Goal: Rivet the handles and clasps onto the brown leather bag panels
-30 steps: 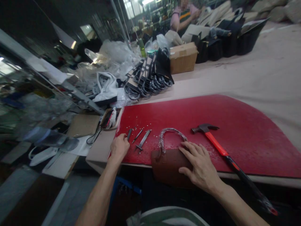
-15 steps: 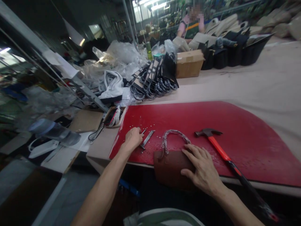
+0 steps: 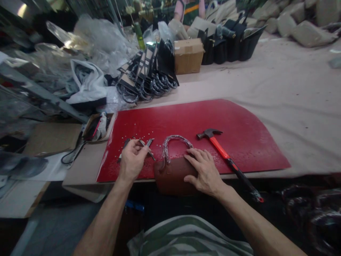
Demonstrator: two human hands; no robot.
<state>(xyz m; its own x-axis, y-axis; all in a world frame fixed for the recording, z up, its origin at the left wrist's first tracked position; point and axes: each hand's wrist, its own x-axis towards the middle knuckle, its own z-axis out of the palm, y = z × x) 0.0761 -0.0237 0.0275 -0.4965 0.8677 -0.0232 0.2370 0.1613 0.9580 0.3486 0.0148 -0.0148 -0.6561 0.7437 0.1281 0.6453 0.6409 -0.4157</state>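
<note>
My left hand (image 3: 132, 159) is closed in a pinch on a thin metal rod (image 3: 151, 155), which slants down to the right above the red board. Behind its fingers lies another metal tool (image 3: 150, 142), partly hidden. A brown leather bag piece (image 3: 173, 179) rests over the board's front edge, its arched handle (image 3: 165, 148) wrapped in clear plastic. Spread across the leather's right side, my right hand (image 3: 204, 171) lies flat with fingers apart, fingertips near the handle's right end. To its right is a claw hammer (image 3: 218, 146) with a red and black handle.
Small metal bits (image 3: 137, 136) are scattered on the red board (image 3: 239, 142). Left of it stands a small tray (image 3: 109, 131) of odds and ends. Farther back are stacked black bag pieces (image 3: 149, 71), a cardboard box (image 3: 188, 57) and black bags (image 3: 231, 44). A person (image 3: 189, 12) is across the table.
My left hand has picked up the thin rod from the board and brought it toward the leather piece. My right hand stays on the leather. The view has swung to the right.
</note>
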